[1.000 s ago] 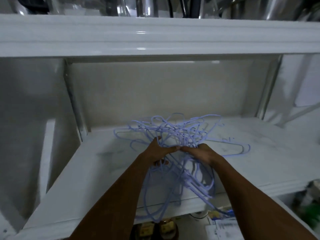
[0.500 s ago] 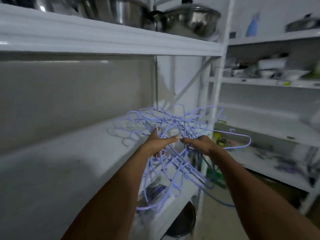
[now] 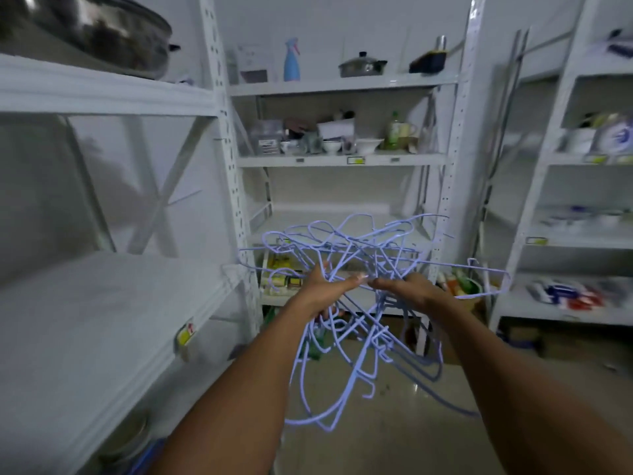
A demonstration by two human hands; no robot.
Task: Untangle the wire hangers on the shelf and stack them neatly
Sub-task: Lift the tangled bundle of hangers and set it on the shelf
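A tangled bundle of several pale blue wire hangers hangs in the air in front of me, above the floor. My left hand grips the tangle from the left. My right hand grips it from the right, fingertips almost touching the left hand's. Loops fan out above the hands; other hangers dangle below them. One hanger sticks out to the right. The white shelf where the hangers lay is at my left, with nothing on its top in view.
White metal racks stand ahead and at the right, holding bowls, bottles and packets. A steel pot sits on the upper left shelf. A blue spray bottle stands on the top shelf ahead. Tiled floor lies below the hangers.
Both hands lifted the hanger tangle off the left shelf and carried it to the right, away from the shelf. My view turned right toward the racks ahead.
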